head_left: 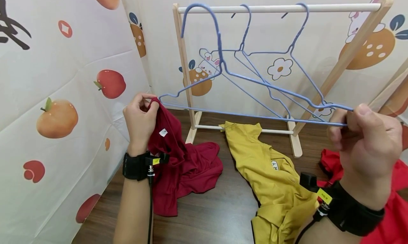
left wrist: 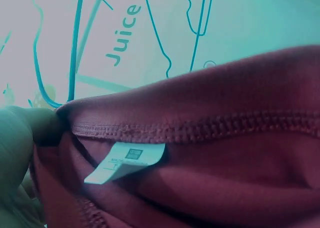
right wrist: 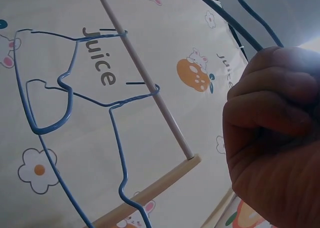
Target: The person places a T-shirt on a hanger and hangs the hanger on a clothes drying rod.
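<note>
My right hand [head_left: 366, 141] grips one end of a blue wire hanger [head_left: 264, 81], its fingers curled round the wire in the right wrist view too. The hanger is held up in front of the rack, hook upward. At its far end, my left hand [head_left: 140, 118] pinches the edge of a dark red shirt [head_left: 197, 162]. That hanger end sits right at the pinched cloth. In the left wrist view a white label [left wrist: 127, 160] shows inside the stitched neckline [left wrist: 200, 130]. The lower part of the shirt lies on the floor.
Behind stands a wooden rack [head_left: 347, 60] with a white rail [head_left: 280, 9], where two blue hangers [head_left: 299, 35] hang. A yellow garment [head_left: 271, 173] lies on the brown floor [head_left: 220, 208], and a bright red garment [head_left: 387, 208] lies at the right. Printed cloth [head_left: 73, 70] covers the walls.
</note>
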Demonstrator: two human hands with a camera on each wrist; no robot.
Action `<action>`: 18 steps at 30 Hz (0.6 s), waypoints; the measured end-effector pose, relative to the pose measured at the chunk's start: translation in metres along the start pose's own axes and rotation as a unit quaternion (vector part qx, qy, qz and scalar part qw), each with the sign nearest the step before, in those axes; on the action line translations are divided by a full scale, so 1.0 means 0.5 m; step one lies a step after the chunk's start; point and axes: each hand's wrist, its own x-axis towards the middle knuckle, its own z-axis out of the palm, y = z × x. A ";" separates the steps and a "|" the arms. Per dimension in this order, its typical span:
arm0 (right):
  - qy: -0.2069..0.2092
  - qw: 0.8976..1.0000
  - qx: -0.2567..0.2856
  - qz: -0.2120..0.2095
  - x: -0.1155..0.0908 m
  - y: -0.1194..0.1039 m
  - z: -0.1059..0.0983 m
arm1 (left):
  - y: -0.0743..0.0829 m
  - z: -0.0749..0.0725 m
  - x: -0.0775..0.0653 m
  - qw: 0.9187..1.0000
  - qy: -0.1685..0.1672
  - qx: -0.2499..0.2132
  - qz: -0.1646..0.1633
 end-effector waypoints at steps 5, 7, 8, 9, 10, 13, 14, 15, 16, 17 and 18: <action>-0.020 0.999 -0.035 0.006 -0.006 -0.007 -0.016 | 0.001 -0.005 0.002 1.000 0.010 0.002 -0.017; -0.033 0.998 -0.044 0.008 -0.007 -0.008 -0.021 | 0.003 -0.007 0.001 1.000 0.012 0.002 -0.026; -0.037 0.998 -0.041 0.012 -0.008 -0.008 -0.021 | 0.004 -0.008 0.001 0.999 0.013 0.001 -0.030; -0.043 0.998 -0.040 0.016 -0.008 -0.008 -0.019 | 0.005 -0.009 0.000 0.999 0.014 0.001 -0.031; -0.049 0.998 -0.039 0.019 -0.008 -0.008 -0.016 | 0.006 -0.009 0.000 0.999 0.014 0.003 -0.031; -0.069 0.996 -0.045 0.022 -0.010 -0.004 -0.001 | 0.009 -0.007 0.000 1.000 0.011 0.014 -0.026; -0.077 0.996 -0.046 0.021 -0.010 -0.003 0.005 | 0.010 -0.006 0.000 1.000 0.010 0.019 -0.022; -0.082 0.995 -0.049 0.019 -0.010 -0.001 0.010 | 0.010 -0.004 -0.001 0.999 0.009 0.025 -0.017; -0.085 0.995 -0.053 0.017 -0.010 0.000 0.015 | 0.010 -0.003 -0.001 0.999 0.008 0.032 -0.013; -0.088 0.994 -0.058 0.015 -0.010 0.002 0.020 | 0.010 -0.002 -0.001 0.999 0.008 0.038 -0.009; -0.091 0.994 -0.055 0.013 -0.009 0.002 0.023 | 0.011 -0.001 -0.001 0.999 0.009 0.043 -0.007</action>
